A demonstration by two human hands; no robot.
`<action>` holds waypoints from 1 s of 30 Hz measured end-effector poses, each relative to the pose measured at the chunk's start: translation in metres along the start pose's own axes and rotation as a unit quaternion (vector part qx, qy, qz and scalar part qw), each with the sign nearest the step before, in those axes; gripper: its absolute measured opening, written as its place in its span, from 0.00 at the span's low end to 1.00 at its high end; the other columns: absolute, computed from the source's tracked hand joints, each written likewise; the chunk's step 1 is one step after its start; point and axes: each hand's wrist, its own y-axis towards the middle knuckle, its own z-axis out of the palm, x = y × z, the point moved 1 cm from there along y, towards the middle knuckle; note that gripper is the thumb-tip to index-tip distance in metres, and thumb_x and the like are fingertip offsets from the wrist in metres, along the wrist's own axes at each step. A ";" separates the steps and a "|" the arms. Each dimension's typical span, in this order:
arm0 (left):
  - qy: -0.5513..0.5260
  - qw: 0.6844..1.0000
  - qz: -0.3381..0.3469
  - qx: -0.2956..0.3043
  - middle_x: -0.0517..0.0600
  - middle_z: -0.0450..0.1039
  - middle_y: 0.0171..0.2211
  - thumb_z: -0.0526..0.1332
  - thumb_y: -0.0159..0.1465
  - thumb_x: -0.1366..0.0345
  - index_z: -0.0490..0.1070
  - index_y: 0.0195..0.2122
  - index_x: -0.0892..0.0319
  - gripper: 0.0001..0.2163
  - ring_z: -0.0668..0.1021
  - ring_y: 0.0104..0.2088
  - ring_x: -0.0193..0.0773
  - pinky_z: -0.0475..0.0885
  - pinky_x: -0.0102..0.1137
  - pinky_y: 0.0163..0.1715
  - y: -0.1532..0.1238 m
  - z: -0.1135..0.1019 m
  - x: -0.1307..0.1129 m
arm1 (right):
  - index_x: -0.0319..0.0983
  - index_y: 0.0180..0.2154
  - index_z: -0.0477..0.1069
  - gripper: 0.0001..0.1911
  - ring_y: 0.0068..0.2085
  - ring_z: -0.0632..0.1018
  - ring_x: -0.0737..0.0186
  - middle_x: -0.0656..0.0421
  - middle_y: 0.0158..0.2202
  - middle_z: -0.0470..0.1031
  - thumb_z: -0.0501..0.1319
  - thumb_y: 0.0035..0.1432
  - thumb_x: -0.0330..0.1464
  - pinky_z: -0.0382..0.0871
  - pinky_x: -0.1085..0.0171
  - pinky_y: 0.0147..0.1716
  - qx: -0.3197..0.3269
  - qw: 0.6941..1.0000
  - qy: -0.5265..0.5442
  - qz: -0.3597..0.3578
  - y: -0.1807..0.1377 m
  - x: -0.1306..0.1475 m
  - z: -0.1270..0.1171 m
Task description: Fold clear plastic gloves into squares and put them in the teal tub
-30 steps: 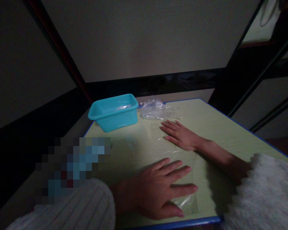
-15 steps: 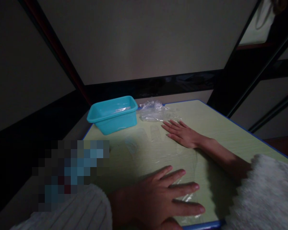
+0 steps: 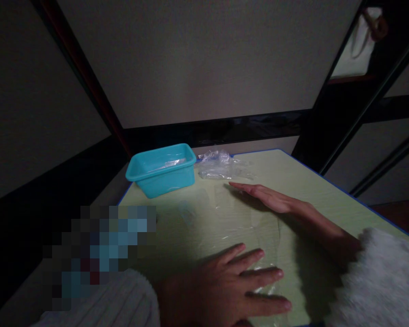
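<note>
At five o'clock in view, the clear bag (image 3: 240, 227) could be creased by uneven pressure: the left hand (image 3: 221, 288) is splayed over it, the right hand (image 3: 271, 199) tilted, no fingers clenched.

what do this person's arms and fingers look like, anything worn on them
The left sleeve is grey, with lengthwise ribbed lines. The right sleeve is light grey and fluffy, and leaves the right forearm bare. The left fingers and right fingers are ungloved.
</note>
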 end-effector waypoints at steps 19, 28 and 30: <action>-0.066 0.988 -0.130 -0.046 0.60 0.41 0.65 0.45 0.67 0.56 0.46 0.62 0.67 0.27 0.46 0.64 0.44 0.47 0.42 0.61 0.002 -0.010 0.021 | 0.43 0.64 0.41 0.27 0.64 0.45 0.54 0.58 0.65 0.44 0.36 0.65 0.40 0.41 0.41 0.59 0.068 0.988 -0.138 -0.024 0.008 -0.019 0.015; -0.034 0.984 -0.173 -0.006 0.65 0.43 0.64 0.50 0.65 0.53 0.47 0.61 0.73 0.32 0.47 0.64 0.46 0.46 0.40 0.61 0.002 0.006 0.040 | 0.42 0.63 0.43 0.30 0.64 0.45 0.52 0.56 0.65 0.44 0.40 0.64 0.45 0.39 0.40 0.59 0.066 0.989 -0.135 -0.013 0.009 -0.017 0.017; -0.030 0.986 -0.164 -0.005 0.65 0.43 0.64 0.50 0.64 0.52 0.48 0.61 0.73 0.32 0.47 0.64 0.47 0.46 0.40 0.61 0.000 0.006 0.037 | 0.43 0.63 0.43 0.29 0.64 0.45 0.53 0.57 0.65 0.44 0.41 0.64 0.45 0.39 0.41 0.59 0.062 0.989 -0.135 -0.016 0.009 -0.016 0.017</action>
